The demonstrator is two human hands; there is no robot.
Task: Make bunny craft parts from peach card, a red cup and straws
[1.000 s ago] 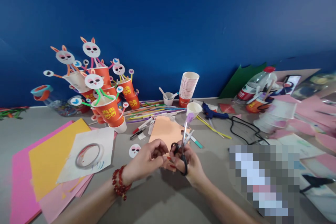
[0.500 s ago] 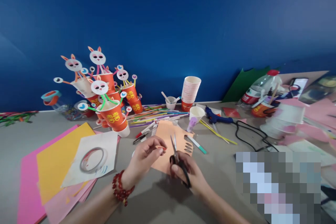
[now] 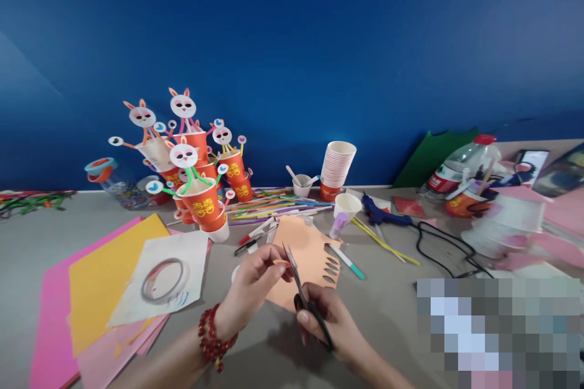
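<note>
My right hand (image 3: 331, 319) is closed round the black handles of a pair of scissors (image 3: 305, 296), whose blades point up and left towards my other hand. My left hand (image 3: 254, 284), with a red bead bracelet at the wrist, pinches a tiny orange paper scrap (image 3: 281, 263) right at the blade tips. Under and behind both hands lies an orange paper sheet (image 3: 306, 249) with a row of small cut-outs along its right edge.
Pink and yellow paper sheets (image 3: 98, 279) and a tape ring (image 3: 164, 279) lie at left. Red rabbit cup figures (image 3: 201, 200) stand behind, with straws, a cup stack (image 3: 336, 167), a blue glue gun (image 3: 381, 214) with black cord, and a bottle (image 3: 460, 164) at right.
The scissors' blades have swung from pointing up and right to up and left. My left hand now pinches the scrap at the tips. The view has shifted, so everything sits a little lower and to the right.
</note>
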